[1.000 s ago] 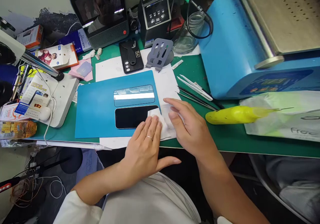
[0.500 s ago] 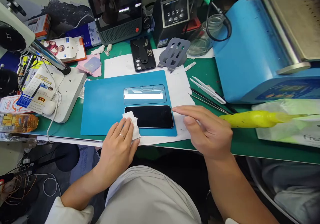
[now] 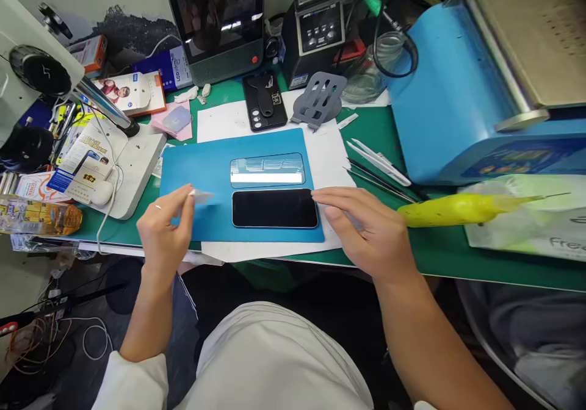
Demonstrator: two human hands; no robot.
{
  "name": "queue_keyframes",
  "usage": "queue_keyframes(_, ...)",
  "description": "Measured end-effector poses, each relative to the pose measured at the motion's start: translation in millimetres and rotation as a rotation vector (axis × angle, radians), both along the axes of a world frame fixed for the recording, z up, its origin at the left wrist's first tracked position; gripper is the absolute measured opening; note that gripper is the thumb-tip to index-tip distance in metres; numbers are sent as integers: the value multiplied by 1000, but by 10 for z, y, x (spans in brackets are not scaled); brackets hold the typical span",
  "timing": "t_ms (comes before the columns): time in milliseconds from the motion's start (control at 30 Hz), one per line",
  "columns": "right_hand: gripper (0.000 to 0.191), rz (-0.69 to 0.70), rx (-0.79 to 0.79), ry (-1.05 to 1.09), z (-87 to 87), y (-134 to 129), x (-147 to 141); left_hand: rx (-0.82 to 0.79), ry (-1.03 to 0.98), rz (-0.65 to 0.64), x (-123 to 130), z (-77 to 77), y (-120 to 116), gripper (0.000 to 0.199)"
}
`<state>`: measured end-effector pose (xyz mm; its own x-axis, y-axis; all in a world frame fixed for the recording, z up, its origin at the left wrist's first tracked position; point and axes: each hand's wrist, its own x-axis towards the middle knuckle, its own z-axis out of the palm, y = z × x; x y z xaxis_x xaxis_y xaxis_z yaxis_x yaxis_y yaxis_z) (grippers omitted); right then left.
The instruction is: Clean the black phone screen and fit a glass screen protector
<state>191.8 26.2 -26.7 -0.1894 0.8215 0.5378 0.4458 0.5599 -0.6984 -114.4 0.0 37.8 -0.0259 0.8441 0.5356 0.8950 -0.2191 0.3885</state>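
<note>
A black phone lies face up on a blue mat. Just behind it on the mat is a clear, dark-edged glass panel. My left hand pinches a white wipe, blurred by motion, above the left part of the mat. At the phone's right end, my right hand has its fingers stretched out, the fingertips at the phone's corner and the thumb apart from them.
Tweezers and a yellow bottle lie to the right, near a large blue machine. Behind the mat are a black phone back and a grey slotted holder. A white stand base is at left.
My left hand has lifted the wipe off the phone's left end and moved left, uncovering the whole phone. My right hand stays by the right end, its fingers a little more spread. The view has shifted slightly.
</note>
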Motion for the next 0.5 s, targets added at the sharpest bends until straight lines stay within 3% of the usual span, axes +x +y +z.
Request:
queue_keyframes(100,24,21,-11,5,4,20,5,66,-12,-46,62,28,57,19)
queue_keyframes(200,20,16,-31,2,9,31,17,16,-78,-135,178,-46,109,15)
queue_keyframes(367,19,-24,-43,-5,11,5,32,-239,-599,-149,201,-182,169,19)
queue_keyframes(500,17,-25,-46,-16,-13,-5,39,-263,-732,-142,157,-182,132,26)
